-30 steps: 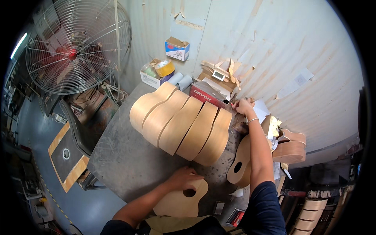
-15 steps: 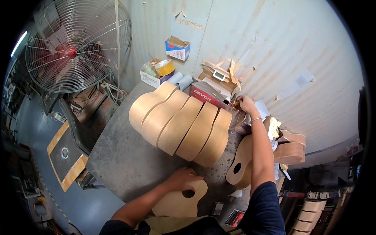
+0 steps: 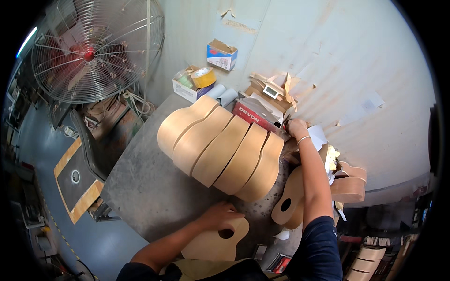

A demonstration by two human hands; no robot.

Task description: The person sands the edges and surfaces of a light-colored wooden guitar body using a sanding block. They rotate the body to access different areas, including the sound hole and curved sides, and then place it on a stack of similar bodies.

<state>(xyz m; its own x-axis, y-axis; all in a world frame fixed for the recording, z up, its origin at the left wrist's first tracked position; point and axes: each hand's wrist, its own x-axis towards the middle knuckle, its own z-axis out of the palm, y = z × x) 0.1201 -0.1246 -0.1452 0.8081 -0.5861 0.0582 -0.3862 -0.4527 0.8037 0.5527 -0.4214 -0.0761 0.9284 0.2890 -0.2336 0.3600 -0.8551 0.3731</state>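
Note:
A small pale wooden guitar body point(image 3: 211, 244) with a round sound hole lies at the table's near edge. My left hand point(image 3: 219, 215) grips its far rim, thumb by the sound hole, the other fingers partly hidden. My right arm stretches to the far right of the table. There my right hand point(image 3: 297, 128) is closed beside a red box point(image 3: 255, 115); what its fingers hold is too small to make out. Between the hands, several guitar bodies point(image 3: 220, 145) stand on edge in a row. Another body with a sound hole point(image 3: 287, 202) lies beneath my right forearm.
A box with yellow tape point(image 3: 204, 77) and grey rolls point(image 3: 226, 95) stand along the wall. Curved wooden sides point(image 3: 348, 184) lie at the right. A white bottle point(image 3: 282, 235) is near my right sleeve. A large fan point(image 3: 89, 56) stands at the far left.
The whole view has shifted slightly. My right hand has moved a little closer to the red box, its fingers more curled. My left hand stays on the guitar body.

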